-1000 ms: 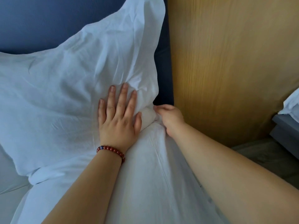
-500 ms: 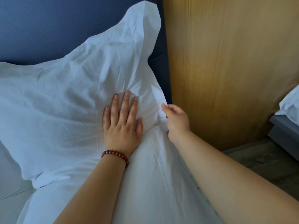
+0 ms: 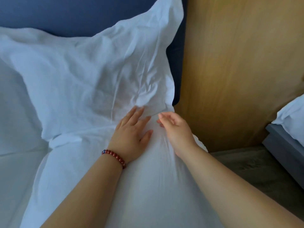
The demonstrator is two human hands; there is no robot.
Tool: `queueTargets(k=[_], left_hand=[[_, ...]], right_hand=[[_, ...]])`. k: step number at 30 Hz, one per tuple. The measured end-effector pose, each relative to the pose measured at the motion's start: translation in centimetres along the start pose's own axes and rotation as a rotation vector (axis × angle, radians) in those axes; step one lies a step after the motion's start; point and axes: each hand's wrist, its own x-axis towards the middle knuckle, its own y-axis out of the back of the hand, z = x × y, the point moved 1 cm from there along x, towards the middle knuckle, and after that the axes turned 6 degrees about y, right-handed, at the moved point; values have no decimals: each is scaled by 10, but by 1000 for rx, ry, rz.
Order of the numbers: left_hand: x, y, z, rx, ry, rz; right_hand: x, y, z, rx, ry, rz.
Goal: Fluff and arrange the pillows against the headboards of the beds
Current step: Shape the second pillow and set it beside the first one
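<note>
Head view: left hand (image 3: 131, 134) flat at pillow (image 3: 92, 76) edge; right hand (image 3: 177, 129) beside it, loosely curled, empty.

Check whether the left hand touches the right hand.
Apart. The head view shows a strip of white bedding between the left hand, which lies flat on it, and the loosely curled right hand.

Crumpled white fabric pillow (image 3: 82, 76): left part cut off by the frame's left edge, top corner clipped at the top. Dark blue padded headboard (image 3: 65, 15) is mostly hidden behind it. Left hand (image 3: 131, 134): fingertips (image 3: 139, 111) blurred. Right hand (image 3: 177, 129): fingers (image 3: 162, 116) blurred too (can't tell if they pinch the pillow's lower right corner). Second white pillow (image 3: 292, 114) and grey bed frame (image 3: 283, 145) cut off at right. Forearms run off the bottom.
</note>
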Motion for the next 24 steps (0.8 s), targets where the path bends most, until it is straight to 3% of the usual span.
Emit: queueTargets(k=[3,13,18,24], left_hand=[[-40,17,-16,-59,104,-34],[-166,56,-52,43,122,1],[-233,34,-29,-54,126,176],[-287,-2,-4,-199,35,333]], right_hand=[[-22,-17,-9,-214,85,-121],[-106,-75,-29,-984,506,-410],[-170,-72,-16,-1072,602,-430],[-213,-32,0,-1179,729,-577]])
